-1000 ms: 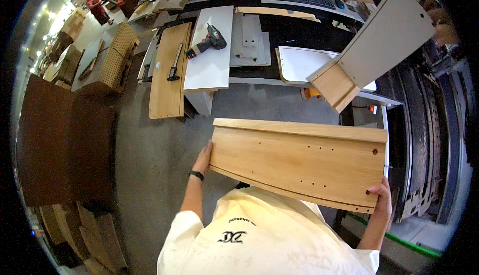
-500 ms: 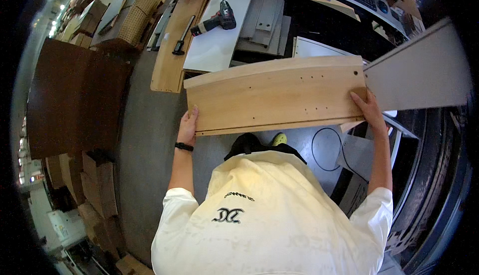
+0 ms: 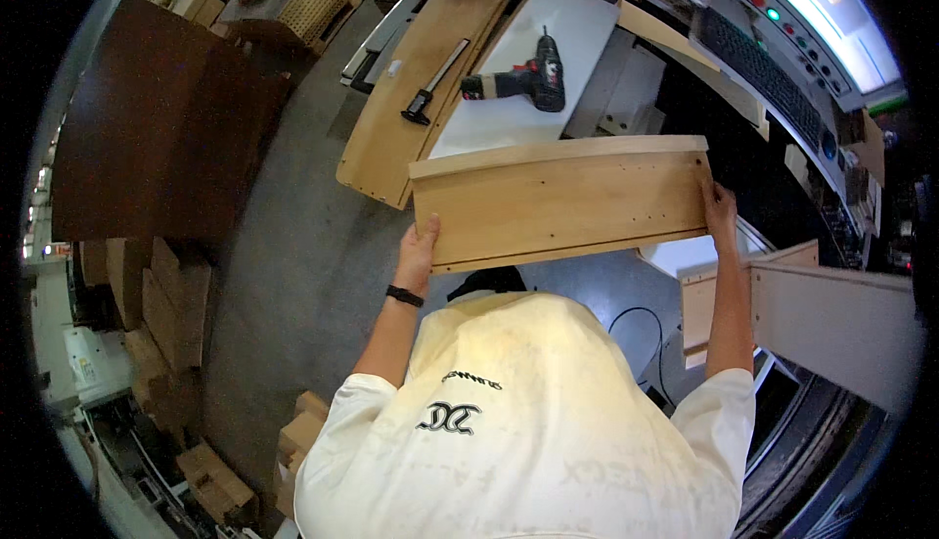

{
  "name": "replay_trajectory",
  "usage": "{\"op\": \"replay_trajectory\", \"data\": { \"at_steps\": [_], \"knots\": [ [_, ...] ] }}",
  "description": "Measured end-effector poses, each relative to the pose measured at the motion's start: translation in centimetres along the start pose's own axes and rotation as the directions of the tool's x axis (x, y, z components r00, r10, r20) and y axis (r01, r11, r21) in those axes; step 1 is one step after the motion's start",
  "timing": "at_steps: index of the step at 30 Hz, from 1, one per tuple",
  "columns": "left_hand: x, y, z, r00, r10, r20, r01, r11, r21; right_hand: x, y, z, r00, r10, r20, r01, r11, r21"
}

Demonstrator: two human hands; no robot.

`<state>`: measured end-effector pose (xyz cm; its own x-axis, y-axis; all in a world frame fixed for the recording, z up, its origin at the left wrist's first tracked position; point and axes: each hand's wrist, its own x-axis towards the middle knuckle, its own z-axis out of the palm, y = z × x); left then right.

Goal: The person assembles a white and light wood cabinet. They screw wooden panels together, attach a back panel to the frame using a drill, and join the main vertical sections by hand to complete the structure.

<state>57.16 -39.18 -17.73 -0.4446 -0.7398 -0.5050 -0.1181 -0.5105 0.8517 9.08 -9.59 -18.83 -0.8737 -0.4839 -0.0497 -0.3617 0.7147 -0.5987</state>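
Note:
A light wooden board (image 3: 567,202) with small drilled holes and a groove along its near edge is held up in front of my body. My left hand (image 3: 419,250) grips its left end, with the thumb on the face and the other fingers behind. At the right end my right hand (image 3: 720,214) is closed round the edge, its fingers partly hidden. Beyond the board, a cordless drill (image 3: 528,77) lies on a white panel (image 3: 577,16). A caliper (image 3: 430,89) rests on a wooden panel (image 3: 391,138) to the left of the drill.
A white panel (image 3: 831,319) and smaller wooden pieces (image 3: 699,304) stand at my right. Further off at the right are a keyboard (image 3: 758,69) and a lit screen (image 3: 831,1). A large brown panel (image 3: 156,138) and cardboard boxes (image 3: 176,304) line the left. A black cable (image 3: 636,312) loops over the floor.
My view has turned right, bringing the screen into sight and shifting the drill and caliper rightward in the picture. Both hands still hold the board, which appears slightly further right.

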Motion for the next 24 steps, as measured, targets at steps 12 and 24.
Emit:
{"op": "replay_trajectory", "data": {
  "at_steps": [12, 24],
  "knots": [
    [4.4, 0.5, 2.1, 0.962, 0.185, -0.201, -0.12, 0.947, 0.298, 1.3, 3.1, 5.6, 0.95, -0.104, -0.293, -0.121, 0.746, -0.655],
    [7.0, 0.9, 1.6, 0.918, 0.319, -0.237, -0.191, 0.877, 0.441, 11.4, -1.0, -4.8, 0.76, 0.043, -0.649, -0.132, 0.987, -0.089]
  ]
}}
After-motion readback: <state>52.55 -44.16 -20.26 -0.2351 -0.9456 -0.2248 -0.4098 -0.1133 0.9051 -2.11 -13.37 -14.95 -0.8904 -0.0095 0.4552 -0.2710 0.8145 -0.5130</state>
